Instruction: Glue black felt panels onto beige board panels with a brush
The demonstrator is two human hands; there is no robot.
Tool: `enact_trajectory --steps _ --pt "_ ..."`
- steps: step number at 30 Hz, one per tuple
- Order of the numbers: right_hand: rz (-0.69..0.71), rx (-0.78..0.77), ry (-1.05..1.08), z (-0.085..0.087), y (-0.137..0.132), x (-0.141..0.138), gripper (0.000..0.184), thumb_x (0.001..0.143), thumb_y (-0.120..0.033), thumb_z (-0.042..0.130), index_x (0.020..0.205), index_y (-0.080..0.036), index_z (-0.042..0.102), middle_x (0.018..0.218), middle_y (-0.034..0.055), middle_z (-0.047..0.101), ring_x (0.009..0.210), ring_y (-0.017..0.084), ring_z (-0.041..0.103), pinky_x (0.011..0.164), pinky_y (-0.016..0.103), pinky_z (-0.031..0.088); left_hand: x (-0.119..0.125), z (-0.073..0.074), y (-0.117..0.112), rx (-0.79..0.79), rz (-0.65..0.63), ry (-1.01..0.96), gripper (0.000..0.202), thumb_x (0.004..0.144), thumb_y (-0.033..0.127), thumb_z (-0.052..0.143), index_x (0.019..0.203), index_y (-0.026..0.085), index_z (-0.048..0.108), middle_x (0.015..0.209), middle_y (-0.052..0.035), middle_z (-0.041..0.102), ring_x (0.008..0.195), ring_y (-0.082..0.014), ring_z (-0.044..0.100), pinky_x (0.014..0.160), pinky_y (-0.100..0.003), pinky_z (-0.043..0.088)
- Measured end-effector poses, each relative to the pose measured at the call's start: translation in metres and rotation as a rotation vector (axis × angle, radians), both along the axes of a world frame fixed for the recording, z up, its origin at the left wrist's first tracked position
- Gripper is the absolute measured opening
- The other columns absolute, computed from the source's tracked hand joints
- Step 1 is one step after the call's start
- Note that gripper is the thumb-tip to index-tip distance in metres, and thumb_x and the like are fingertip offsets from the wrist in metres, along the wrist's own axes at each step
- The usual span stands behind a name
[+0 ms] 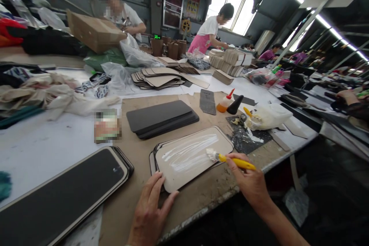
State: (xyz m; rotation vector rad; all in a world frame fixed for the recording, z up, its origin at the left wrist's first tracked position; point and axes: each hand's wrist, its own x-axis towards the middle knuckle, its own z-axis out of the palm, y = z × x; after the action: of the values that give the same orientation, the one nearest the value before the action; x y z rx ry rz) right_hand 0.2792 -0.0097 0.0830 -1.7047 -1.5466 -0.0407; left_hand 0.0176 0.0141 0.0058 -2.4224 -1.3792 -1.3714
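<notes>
My right hand (250, 180) is closed around the yellow handle of a glue brush (238, 161). Its bristles, thick with white paste, touch a beige board with rounded corners (184, 177). White streaks run across the middle of that board, which tops a small stack. At the stack's near left corner, my left hand (151, 207) rests with fingers spread, fingertips on the board's edge. Just behind lies a pile of dark grey boards (161, 117). To the left are long black panels with beige borders (69, 192), stacked.
A paste-smeared dark mat (245, 138) lies right of the boards, beside a plastic bag with a yellow handle (268, 117). Behind stand an orange glue bottle (223, 103) and a black cone (235, 105). Beige board stacks (158, 77) sit farther back; two people work beyond.
</notes>
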Motion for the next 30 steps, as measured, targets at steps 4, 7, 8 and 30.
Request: enact_trajectory --steps 4,7,8,30 --pt "-0.060 0.056 -0.127 0.004 -0.007 0.018 0.018 0.087 -0.034 0.051 0.087 -0.019 0.061 0.082 0.0057 0.066 0.077 0.019 0.064 0.073 0.031 0.052 0.001 -0.002 -0.001 -0.025 -0.025 -0.007 0.033 0.083 0.031 0.054 0.108 0.009 0.054 0.107 -0.0159 0.060 0.099 -0.0231 0.060 0.083 -0.037 0.055" --pt "0.069 0.087 -0.067 0.005 -0.014 -0.013 0.012 0.087 -0.026 0.052 0.089 -0.019 0.061 0.084 0.0059 0.066 0.080 0.018 0.063 0.076 0.030 0.052 0.000 -0.004 -0.002 -0.043 -0.038 -0.013 0.032 0.084 0.029 0.054 0.109 0.010 0.053 0.109 -0.0154 0.059 0.102 -0.0227 0.059 0.085 -0.037 0.054" --pt "0.116 0.081 -0.027 0.006 -0.015 -0.028 0.011 0.087 -0.024 0.052 0.089 -0.019 0.061 0.084 0.0059 0.065 0.081 0.018 0.063 0.076 0.030 0.052 0.000 -0.004 -0.002 -0.047 -0.045 -0.017 0.030 0.084 0.028 0.054 0.109 0.011 0.053 0.109 -0.0151 0.059 0.102 -0.0226 0.059 0.085 -0.037 0.054" --pt "-0.061 0.058 -0.021 -0.006 0.036 0.028 0.020 0.086 -0.036 0.051 0.085 -0.019 0.061 0.083 0.0055 0.065 0.080 0.019 0.063 0.078 0.032 0.050 -0.004 0.000 -0.002 -0.035 -0.065 -0.010 0.018 0.083 0.027 0.056 0.098 0.017 0.059 0.102 -0.0105 0.061 0.095 -0.0208 0.063 0.082 -0.033 0.056"
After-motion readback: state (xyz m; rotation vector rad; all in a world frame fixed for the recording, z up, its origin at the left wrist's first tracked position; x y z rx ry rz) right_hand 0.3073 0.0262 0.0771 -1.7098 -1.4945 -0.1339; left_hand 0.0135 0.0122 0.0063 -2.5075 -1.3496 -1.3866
